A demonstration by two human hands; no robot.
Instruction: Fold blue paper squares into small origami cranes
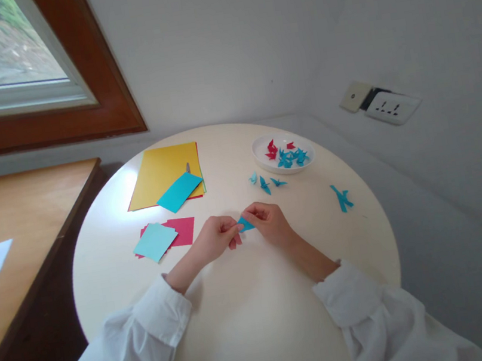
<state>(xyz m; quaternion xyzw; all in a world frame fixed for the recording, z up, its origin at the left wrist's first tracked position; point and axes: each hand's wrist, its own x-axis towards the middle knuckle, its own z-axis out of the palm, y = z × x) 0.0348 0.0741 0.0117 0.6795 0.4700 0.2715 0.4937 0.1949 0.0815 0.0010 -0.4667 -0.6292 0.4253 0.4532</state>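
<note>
Between my two hands is a small folded piece of blue paper (246, 224). My left hand (217, 236) pinches its left side between thumb and fingers. On the other side, my right hand (271, 222) grips the upper right part, its fingertips covering some of the paper. Just beyond my right hand lie several small folded paper cranes (265, 185), blue and pale blue. Behind them a white plate (260, 162) holds more folded cranes, red and blue.
At the back left, a blue paper rectangle (179, 192) overlaps a stack of yellow sheets (162, 168), with a partly hidden metal tool (188, 168). Nearer are pale blue squares (156, 242) over pink paper (185, 231). Blue scraps (342, 198) lie at the right of the round table (253, 323).
</note>
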